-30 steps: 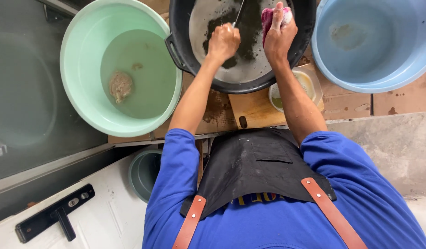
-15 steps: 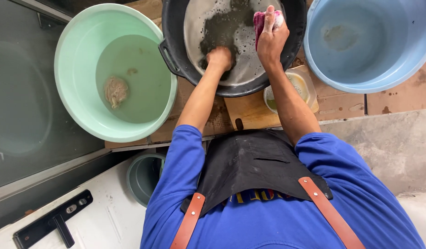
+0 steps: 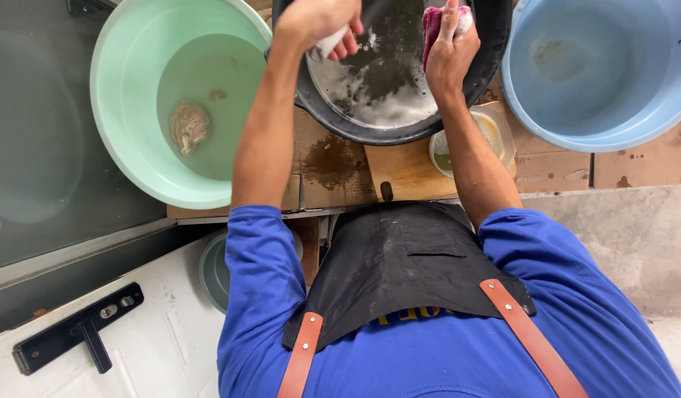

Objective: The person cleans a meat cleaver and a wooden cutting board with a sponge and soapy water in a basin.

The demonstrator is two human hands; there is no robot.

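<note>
The left hand [image 3: 318, 22] is gripping a pale object [image 3: 330, 44] over the black tub [image 3: 488, 66]; the right hand [image 3: 449, 55] is clenching a pink cloth [image 3: 432, 22] inside the tub's rim; a green basin [image 3: 126, 110] is sitting beside it, a blue basin [image 3: 576, 125] opposite

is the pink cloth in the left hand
No, the pink cloth is gripped by the right hand over the black basin; the left hand holds something pale.
</note>
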